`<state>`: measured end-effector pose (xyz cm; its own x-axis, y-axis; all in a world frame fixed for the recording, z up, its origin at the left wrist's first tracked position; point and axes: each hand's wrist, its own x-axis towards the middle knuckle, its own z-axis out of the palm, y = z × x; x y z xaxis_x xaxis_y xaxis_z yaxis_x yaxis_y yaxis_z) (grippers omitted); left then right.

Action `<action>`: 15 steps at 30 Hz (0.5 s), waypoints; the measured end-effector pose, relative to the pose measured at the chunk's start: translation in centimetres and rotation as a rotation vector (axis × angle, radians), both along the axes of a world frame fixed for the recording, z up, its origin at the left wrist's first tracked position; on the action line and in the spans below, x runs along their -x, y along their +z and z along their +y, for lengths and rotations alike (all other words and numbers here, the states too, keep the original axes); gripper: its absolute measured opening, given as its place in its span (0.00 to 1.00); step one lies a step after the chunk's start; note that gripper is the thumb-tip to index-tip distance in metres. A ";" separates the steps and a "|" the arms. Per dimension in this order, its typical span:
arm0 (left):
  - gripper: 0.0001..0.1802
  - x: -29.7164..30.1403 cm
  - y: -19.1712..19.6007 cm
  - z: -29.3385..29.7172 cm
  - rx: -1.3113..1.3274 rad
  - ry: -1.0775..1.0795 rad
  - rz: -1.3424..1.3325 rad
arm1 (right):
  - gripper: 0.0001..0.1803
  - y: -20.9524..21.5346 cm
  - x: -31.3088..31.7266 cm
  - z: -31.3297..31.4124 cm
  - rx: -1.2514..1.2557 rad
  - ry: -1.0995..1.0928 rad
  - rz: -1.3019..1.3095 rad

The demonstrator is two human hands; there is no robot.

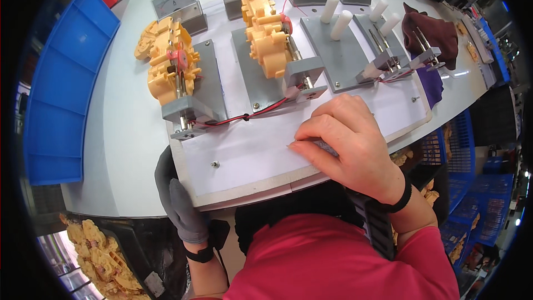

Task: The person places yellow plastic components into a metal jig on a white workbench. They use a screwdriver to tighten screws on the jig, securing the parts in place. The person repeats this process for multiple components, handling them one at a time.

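My right hand [347,141], bare, rests at the front of the white-topped board [261,153]. Its fingers are curled, thumb tip close to the index finger; whatever they hold, if anything, is hidden. At the board's left front corner is my left hand [180,205] in a grey glove, fingers stretched along the edge and partly out of sight. On the board, two yellow plastic housings [266,33] [169,58] sit on grey plates, each against a grey block with metal pins [302,75] [189,112]. Red and black wires [266,110] run between these blocks.
Several analog dial meters [177,8] line the back. Two further plates carry white pegs [340,25] and pin blocks [388,61]. A blue tray [64,89] stands left, a dark cloth [430,36] lies right. Yellow parts [105,255] fill a black bin below left; blue crates [483,205] stand right.
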<state>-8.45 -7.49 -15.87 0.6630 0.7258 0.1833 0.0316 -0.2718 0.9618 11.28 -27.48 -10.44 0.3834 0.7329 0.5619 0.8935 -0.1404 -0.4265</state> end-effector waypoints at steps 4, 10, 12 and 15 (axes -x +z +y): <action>0.36 -0.1 0.1 0.0 0.005 -0.005 0.003 | 0.10 0.1 -0.1 -0.1 -0.002 0.000 0.007; 0.36 -0.1 0.1 0.0 0.007 0.000 -0.008 | 0.10 0.1 0.0 0.0 -0.004 0.002 0.012; 0.36 -0.1 0.2 -0.1 0.006 0.006 -0.003 | 0.10 0.1 0.0 0.0 -0.002 0.003 0.015; 0.36 -0.1 0.0 -0.2 0.022 0.017 -0.008 | 0.10 0.1 0.0 0.0 0.004 -0.001 0.017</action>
<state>-8.38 -7.66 -15.82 0.6494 0.7406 0.1727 0.0277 -0.2500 0.9679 11.25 -27.47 -10.30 0.3937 0.7347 0.5524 0.8860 -0.1433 -0.4410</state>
